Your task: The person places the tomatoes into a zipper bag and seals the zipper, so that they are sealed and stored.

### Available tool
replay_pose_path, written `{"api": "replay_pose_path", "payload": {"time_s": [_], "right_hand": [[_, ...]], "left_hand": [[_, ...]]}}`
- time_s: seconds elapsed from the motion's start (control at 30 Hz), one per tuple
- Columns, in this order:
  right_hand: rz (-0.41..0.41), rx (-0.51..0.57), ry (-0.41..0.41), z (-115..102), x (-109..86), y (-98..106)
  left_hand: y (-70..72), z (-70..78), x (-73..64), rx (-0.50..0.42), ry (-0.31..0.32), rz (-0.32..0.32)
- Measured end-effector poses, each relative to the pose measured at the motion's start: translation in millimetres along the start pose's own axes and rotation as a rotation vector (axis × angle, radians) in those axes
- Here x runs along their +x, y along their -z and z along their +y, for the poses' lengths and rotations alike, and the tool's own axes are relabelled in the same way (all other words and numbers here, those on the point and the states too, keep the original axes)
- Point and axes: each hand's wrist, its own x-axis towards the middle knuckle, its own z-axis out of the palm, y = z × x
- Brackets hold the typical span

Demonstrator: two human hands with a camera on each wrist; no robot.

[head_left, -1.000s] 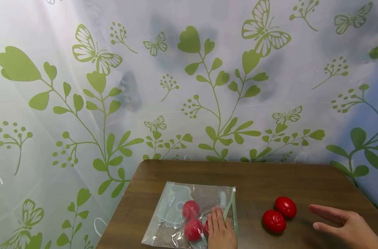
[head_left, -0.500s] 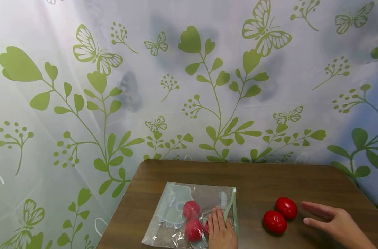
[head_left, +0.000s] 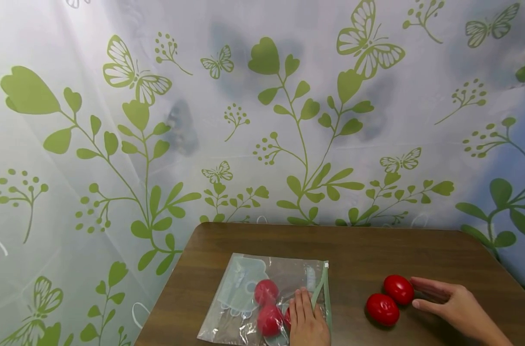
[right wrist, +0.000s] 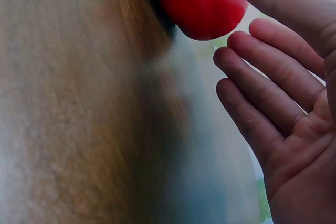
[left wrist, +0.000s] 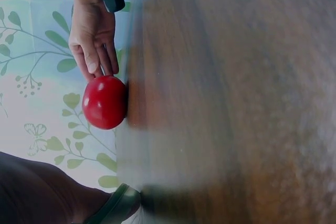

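My left hand lies with straight fingers on a clear zip bag with a green zip edge. Inside the bag are red balls, one partly covered by that hand. To its right, two glossy red tomato-like fruits, a nearer one and a farther one, sit side by side on the table. My right hand is just right of the farther one, thumb and fingers spread apart, fingertips right at its side. In the right wrist view, a red fruit shows beyond the thumb and fingertips.
The brown wooden table has rounded far corners and stands against a curtain printed with green leaves and butterflies. A pale blue printed shape shows on the bag.
My right hand has moved left, from a gap away up to the farther red fruit. The left hand stays on the bag, and the fruits have not moved.
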Motion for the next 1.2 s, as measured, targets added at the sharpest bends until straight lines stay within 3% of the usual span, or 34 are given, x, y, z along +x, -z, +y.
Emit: {"api": "replay_pose_path", "payload": {"time_s": [0.1, 0.23, 0.53, 0.77, 0.83, 1.07, 1.2], "right_hand": [[-0.017, 0.0, 0.01, -0.2, 1.9, 0.9], [-0.036, 0.01, 0.023, -0.2, 6.0, 0.9], [-0.061, -0.022, 0.01, -1.3, 15.0, -1.4], [-0.065, -0.011, 0.028, -1.9, 17.4, -2.1], [-0.064, -0.01, 0.029, -2.2, 17.9, -1.9], [-0.058, 0.033, 0.033, 0.9, 14.8, -1.9], [-0.037, 0.002, 0.014, 2.8, 13.0, -0.3]], "left_hand": [[2.5, 0.8, 0.4, 0.007, 0.003, -0.037], [1.8, 0.6, 0.0, 0.004, 0.002, -0.031], [-8.7, -0.1, -0.2, -0.01, 0.004, 0.118], [-4.8, -0.9, -1.1, -0.008, -0.001, 0.031], [-5.0, -0.9, -1.0, -0.005, -0.004, 0.032], [-18.2, 2.8, 2.2, -0.035, 0.054, 0.229], [-20.0, 3.7, 2.4, -0.051, 0.07, 0.247]]}}
